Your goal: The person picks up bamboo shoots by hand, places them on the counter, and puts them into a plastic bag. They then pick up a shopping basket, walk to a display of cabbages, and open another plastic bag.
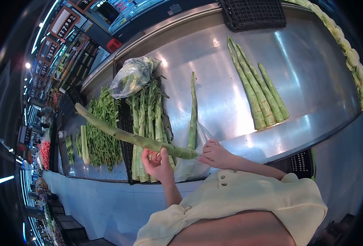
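Observation:
My left hand holds a long green stalk near its thick end, thumb and fingers around it. The stalk slants up to the left over other produce. At its cut end, my right hand pinches the edge of a clear plastic bag. A thinner stalk lies on the metal counter, its lower end beside the bag. Further right, several peeled-looking stalks lie side by side on the counter.
Bundled green stalks fill a black crate at the left, with a bagged vegetable on top. Leafy greens lie beyond. A black basket stands at the counter's back. A pale braided strand edges the right side.

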The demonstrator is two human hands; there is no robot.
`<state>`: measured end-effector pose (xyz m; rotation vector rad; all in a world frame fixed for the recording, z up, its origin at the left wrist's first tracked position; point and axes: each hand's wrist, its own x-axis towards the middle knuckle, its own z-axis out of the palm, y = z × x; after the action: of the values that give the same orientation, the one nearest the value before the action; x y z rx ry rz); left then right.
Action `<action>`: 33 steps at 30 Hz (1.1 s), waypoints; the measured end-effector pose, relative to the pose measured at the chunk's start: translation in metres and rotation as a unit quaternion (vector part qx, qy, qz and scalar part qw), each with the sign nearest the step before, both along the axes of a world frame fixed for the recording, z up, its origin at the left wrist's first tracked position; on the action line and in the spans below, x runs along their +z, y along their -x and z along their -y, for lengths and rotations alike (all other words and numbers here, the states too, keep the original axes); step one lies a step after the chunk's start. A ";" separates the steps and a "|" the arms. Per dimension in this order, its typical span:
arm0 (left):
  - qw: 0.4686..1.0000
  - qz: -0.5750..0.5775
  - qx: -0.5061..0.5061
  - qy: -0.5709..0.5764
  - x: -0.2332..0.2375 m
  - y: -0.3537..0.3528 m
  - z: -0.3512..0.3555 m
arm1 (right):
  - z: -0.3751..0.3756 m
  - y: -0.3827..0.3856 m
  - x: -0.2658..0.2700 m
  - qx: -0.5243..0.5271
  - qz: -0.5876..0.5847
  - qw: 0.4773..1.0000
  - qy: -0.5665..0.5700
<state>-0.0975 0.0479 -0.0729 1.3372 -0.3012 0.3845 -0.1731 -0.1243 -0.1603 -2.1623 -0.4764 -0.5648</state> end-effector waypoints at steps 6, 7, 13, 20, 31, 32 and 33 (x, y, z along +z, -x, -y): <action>0.997 -0.020 0.048 -0.053 0.005 -0.009 0.006 | -0.004 0.006 0.006 0.022 0.025 0.997 -0.063; 0.996 -0.017 0.059 -0.058 0.002 -0.010 0.005 | -0.003 0.006 0.004 0.018 0.026 0.997 -0.063; 0.996 -0.018 0.080 -0.033 -0.006 -0.009 0.000 | 0.001 0.007 -0.015 0.010 -0.160 0.987 -0.004; 0.981 -0.080 0.160 0.068 0.034 -0.017 -0.016 | 0.008 0.017 -0.041 0.002 -0.294 0.938 0.182; 0.980 -0.139 -0.060 0.131 0.029 -0.013 0.012 | 0.017 0.027 0.017 0.014 -0.246 0.724 -0.645; 0.979 -0.142 -0.053 0.135 0.028 -0.013 0.016 | 0.020 0.032 0.012 0.017 -0.254 0.724 -0.641; 0.976 -0.152 -0.088 0.126 0.028 -0.014 0.021 | 0.022 0.038 0.009 0.009 -0.218 0.724 -0.654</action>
<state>-0.0839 0.0270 -0.0449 1.0915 -0.1083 0.0633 -0.2106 -0.1462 -0.1514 -0.8233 0.1899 -0.1972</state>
